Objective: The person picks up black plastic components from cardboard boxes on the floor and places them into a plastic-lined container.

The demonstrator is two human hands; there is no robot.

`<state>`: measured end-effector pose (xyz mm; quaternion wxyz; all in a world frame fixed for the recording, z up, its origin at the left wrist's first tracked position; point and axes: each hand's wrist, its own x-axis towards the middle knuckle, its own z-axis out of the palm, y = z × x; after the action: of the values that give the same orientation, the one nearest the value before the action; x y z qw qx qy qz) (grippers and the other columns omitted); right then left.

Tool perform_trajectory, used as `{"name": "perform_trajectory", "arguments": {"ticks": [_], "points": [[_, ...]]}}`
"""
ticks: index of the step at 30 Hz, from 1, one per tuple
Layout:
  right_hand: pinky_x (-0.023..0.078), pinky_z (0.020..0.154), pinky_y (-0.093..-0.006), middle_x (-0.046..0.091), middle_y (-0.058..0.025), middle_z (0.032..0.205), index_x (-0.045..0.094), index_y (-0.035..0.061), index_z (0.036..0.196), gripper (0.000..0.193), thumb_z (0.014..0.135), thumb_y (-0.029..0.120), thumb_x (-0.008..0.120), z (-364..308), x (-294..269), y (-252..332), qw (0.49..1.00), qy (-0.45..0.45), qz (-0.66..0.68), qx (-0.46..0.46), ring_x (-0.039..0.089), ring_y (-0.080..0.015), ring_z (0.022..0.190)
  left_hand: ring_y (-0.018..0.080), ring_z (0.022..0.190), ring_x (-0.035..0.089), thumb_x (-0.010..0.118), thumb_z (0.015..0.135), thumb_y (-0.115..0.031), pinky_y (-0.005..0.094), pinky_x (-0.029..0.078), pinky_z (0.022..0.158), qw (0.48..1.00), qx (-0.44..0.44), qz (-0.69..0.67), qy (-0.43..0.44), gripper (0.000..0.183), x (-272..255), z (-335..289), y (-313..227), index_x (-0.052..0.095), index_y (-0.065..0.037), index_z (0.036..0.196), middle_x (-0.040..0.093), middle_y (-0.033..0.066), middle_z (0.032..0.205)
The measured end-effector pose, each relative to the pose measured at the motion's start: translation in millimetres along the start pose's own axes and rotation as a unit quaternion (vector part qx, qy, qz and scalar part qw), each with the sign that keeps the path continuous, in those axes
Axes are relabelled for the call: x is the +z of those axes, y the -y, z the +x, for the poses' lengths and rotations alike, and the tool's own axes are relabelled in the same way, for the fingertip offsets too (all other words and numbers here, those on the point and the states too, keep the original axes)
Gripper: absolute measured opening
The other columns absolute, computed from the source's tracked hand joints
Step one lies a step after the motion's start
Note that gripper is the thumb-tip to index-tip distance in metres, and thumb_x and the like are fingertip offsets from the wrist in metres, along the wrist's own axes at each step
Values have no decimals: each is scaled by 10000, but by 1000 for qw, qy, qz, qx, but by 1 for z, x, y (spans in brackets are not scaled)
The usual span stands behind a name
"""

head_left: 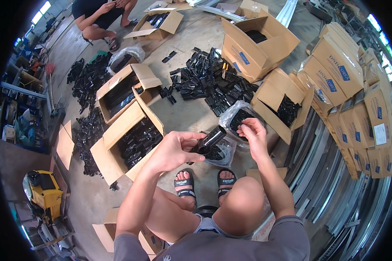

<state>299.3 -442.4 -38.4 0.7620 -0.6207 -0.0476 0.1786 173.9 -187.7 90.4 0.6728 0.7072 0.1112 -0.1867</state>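
Observation:
My left hand [175, 150] is closed round a glossy black tubular part [213, 137], which tilts up to the right with its open end showing. To the right of it my right hand [253, 133] has thumb and fingertips pressed together. What they hold, if anything, is too small to make out. Behind that hand stands a clear plastic bag [229, 114] with dark contents. Below the tubular part lies another clear bag [227, 153] with small black pieces in it, partly hidden by my left hand and the part.
Open cartons of black parts stand at the left [111, 141] and right [272, 96]. A pile of loose black parts [196, 80] covers the floor ahead. Stacked cartons [335, 69] and metal profiles [318, 161] line the right. A person [101, 19] squats at the far left.

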Motion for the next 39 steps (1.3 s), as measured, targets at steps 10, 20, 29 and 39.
{"name": "perform_trajectory", "arguments": {"ticks": [10, 20, 29, 39], "points": [[536, 781, -271, 684, -81, 988, 650, -2, 1071, 167, 909, -41, 657, -69, 44, 110, 958, 119, -200, -166, 672, -159, 862, 328, 847, 711, 767, 685, -26, 383, 563, 789, 909, 127, 362, -160, 526, 32, -29, -12, 704, -102, 1202, 716, 210, 916], [522, 766, -396, 679, -133, 937, 678, 10, 956, 99, 861, 38, 680, -64, 68, 105, 774, 260, -442, -371, 637, -326, 841, 381, 786, 685, 697, 668, -9, 472, 560, 742, 859, 174, 460, -145, 399, 52, -20, 16, 732, -101, 1054, 703, 173, 800], [500, 751, -390, 692, -107, 862, 682, 24, 917, 85, 836, 38, 703, -73, 71, 100, 760, 248, -463, -384, 639, -306, 812, 372, 813, 687, 669, 629, 11, 469, 562, 758, 861, 157, 465, -132, 449, 57, -23, 22, 742, -107, 1057, 713, 159, 834], [483, 765, -365, 698, -63, 887, 718, 44, 883, 97, 790, 44, 744, -74, 71, 95, 727, 227, -490, -424, 634, -251, 856, 357, 870, 695, 670, 623, 15, 446, 561, 805, 868, 150, 453, -138, 502, 49, -26, 19, 740, -106, 1105, 729, 162, 911]]}}
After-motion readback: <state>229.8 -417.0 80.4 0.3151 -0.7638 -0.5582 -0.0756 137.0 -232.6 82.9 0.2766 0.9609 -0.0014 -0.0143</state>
